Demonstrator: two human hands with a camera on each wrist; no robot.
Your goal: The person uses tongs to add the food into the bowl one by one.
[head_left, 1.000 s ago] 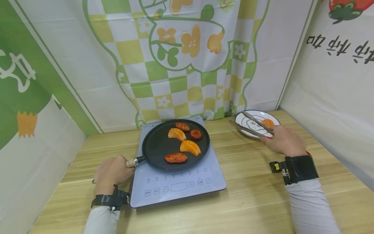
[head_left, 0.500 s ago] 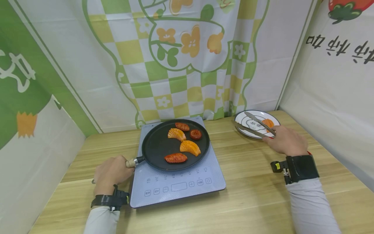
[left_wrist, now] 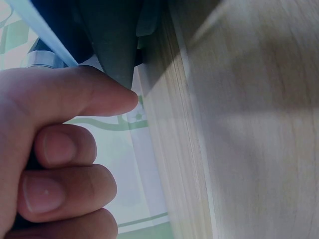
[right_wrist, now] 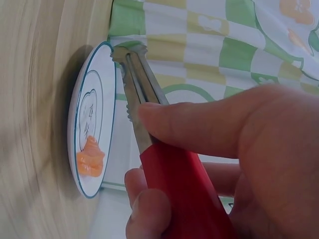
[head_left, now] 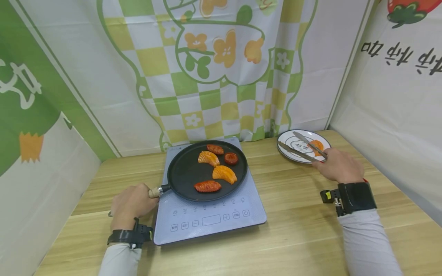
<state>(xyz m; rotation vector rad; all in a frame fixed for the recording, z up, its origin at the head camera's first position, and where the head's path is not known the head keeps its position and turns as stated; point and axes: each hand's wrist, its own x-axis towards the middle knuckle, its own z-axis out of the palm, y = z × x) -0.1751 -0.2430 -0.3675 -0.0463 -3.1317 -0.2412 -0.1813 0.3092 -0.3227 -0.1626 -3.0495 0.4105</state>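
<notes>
My left hand (head_left: 134,202) grips the handle (head_left: 154,192) of a black frying pan (head_left: 184,174), fingers curled round it in the left wrist view. Two reddish wing-shaped pieces (head_left: 207,186), two orange slices (head_left: 224,174) and a round red piece (head_left: 231,158) lie in the pan. At the right, my right hand (head_left: 340,165) holds metal tongs (head_left: 299,151) with a red grip (right_wrist: 182,191). Their arms stand apart over a white plate (head_left: 287,135) with a dark rim. An orange piece of food (right_wrist: 90,158) lies on that plate, partly behind one tong arm in the head view.
Under the pan is a grey induction cooker (head_left: 214,221) with a touch panel, on a wooden table (head_left: 290,237). A checked, flower-printed curtain (head_left: 214,99) hangs behind. White printed sheets (head_left: 390,99) close off the sides.
The right hand and tongs have shifted slightly right, bringing the tips further over the plate. The left hand, the pan and its food have stayed in place.
</notes>
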